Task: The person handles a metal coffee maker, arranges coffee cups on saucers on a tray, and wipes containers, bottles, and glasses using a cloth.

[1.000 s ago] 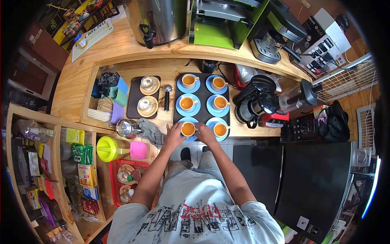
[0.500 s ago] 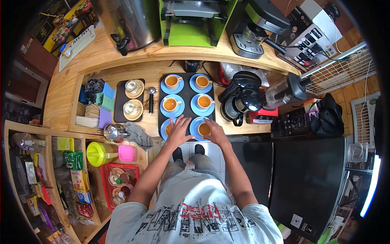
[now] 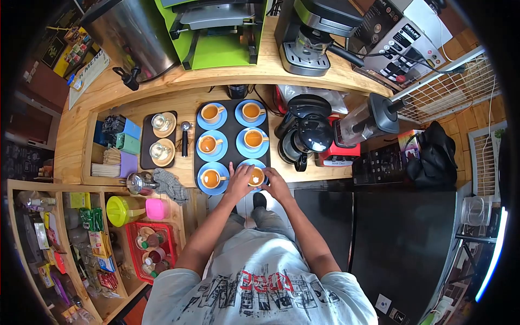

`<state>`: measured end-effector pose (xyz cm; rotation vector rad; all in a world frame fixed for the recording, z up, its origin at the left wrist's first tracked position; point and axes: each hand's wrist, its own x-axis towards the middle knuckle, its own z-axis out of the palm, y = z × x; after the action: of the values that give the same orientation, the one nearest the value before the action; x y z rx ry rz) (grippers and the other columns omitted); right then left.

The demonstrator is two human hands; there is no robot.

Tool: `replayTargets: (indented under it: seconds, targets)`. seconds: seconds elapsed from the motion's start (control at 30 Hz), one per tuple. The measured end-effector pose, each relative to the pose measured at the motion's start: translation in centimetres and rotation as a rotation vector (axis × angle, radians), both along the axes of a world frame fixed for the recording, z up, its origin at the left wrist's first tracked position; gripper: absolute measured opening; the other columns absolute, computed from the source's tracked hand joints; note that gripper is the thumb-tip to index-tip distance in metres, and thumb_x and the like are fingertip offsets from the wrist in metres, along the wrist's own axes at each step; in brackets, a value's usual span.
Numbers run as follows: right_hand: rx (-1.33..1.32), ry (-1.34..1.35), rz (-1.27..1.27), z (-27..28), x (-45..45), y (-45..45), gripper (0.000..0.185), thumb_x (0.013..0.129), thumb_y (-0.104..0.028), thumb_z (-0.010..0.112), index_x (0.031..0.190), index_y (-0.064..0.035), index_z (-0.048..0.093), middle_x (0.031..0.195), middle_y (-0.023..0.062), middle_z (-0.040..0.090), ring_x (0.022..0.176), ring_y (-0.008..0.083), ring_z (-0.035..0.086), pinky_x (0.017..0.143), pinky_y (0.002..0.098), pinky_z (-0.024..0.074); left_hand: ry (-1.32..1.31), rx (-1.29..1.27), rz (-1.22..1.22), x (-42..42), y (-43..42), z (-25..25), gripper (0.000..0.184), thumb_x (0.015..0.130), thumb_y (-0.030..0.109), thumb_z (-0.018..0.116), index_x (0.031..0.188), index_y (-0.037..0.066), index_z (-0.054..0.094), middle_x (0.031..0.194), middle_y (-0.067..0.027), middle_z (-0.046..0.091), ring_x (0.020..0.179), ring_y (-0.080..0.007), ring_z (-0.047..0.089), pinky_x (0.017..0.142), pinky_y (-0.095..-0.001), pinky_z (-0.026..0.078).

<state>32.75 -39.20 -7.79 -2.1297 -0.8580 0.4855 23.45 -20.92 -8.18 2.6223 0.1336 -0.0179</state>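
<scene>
A dark tray (image 3: 232, 130) bears several blue saucers, each with a tan coffee cup filled with brown liquid, in two columns. Both my hands are at the front right coffee cup (image 3: 257, 177), which stands on its saucer (image 3: 251, 162). From the left, my left hand (image 3: 241, 181) has its fingers curled against the cup and partly hides it. My right hand (image 3: 277, 184) closes on the cup's right side, where the handle is out of sight. Just left of my left hand, the front left coffee cup (image 3: 210, 177) sits uncovered, its handle pointing right.
A smaller tray (image 3: 158, 140) with two lidded glass pots and a portafilter (image 3: 184, 138) lie to the left. A black coffee maker (image 3: 309, 130) stands close on the right. Behind, a raised wooden shelf (image 3: 216, 79) carries an espresso machine (image 3: 309, 49). A grey cloth (image 3: 170, 184) lies front left.
My left hand has left the front left cup and joined my right hand at the front right cup. The camera view has shifted, so the counter appears further left.
</scene>
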Motion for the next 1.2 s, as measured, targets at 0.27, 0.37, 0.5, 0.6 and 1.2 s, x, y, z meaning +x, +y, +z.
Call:
replayTargets:
  seconds: [0.27, 0.37, 0.5, 0.6, 1.2]
  targets:
    - [0.045, 0.039, -0.021, 0.3, -0.2, 0.3, 0.065, 0.070, -0.011, 0.092, 0.129, 0.0005, 0.068, 0.128, 0.0163, 0.065, 0.118, 0.0366, 0.065, 0.102, 0.0429, 0.0538, -0.004, -0.022, -0.001, -0.1, 0.6, 1.2, 0.086, 0.070, 0.019, 0.093, 0.145, 0.007, 0.053, 0.140, -0.0087, 0.059, 0.137, -0.0255, 0.053, 0.123, -0.0745, 0.005]
    - [0.011, 0.031, -0.015, 0.7, -0.1, 0.5, 0.065, 0.070, -0.011, 0.092, 0.129, 0.0007, 0.068, 0.128, 0.0167, 0.066, 0.118, 0.0365, 0.065, 0.102, 0.0428, 0.0537, 0.005, -0.034, 0.024, -0.1, 0.6, 1.3, 0.088, 0.069, 0.019, 0.094, 0.146, 0.008, 0.053, 0.138, -0.0079, 0.060, 0.137, -0.0253, 0.054, 0.123, -0.0747, 0.005]
    - [0.022, 0.022, 0.006, -0.1, 0.1, 0.5, 0.067, 0.069, -0.012, 0.093, 0.130, 0.0000, 0.067, 0.128, 0.0167, 0.065, 0.118, 0.0364, 0.065, 0.102, 0.0427, 0.0535, 0.044, -0.060, 0.033, -0.2, 0.9, 1.7, 0.088, 0.070, 0.019, 0.093, 0.147, 0.008, 0.052, 0.138, -0.0079, 0.061, 0.136, -0.0254, 0.055, 0.123, -0.0749, 0.005]
    - [0.008, 0.049, 0.022, -0.2, 0.5, 0.4, 0.072, 0.069, -0.015, 0.094, 0.134, -0.0001, 0.066, 0.129, 0.0183, 0.065, 0.120, 0.0375, 0.065, 0.103, 0.0429, 0.0530, 0.025, -0.038, 0.016, -0.2, 0.9, 1.6, 0.098, 0.067, 0.024, 0.096, 0.151, 0.008, 0.049, 0.142, -0.0082, 0.059, 0.139, -0.0260, 0.053, 0.122, -0.0754, 0.006]
    - [0.074, -0.020, -0.054, 2.1, 7.7, 2.7, 0.064, 0.094, -0.032, 0.078, 0.147, -0.0025, 0.057, 0.140, 0.0248, 0.061, 0.131, 0.0419, 0.059, 0.110, 0.0458, 0.0471, 0.006, -0.032, 0.091, 4.6, 5.0, 2.6, 0.095, 0.089, 0.060, 0.074, 0.155, -0.001, 0.043, 0.153, -0.0262, 0.051, 0.149, -0.0391, 0.042, 0.122, -0.0731, 0.007]
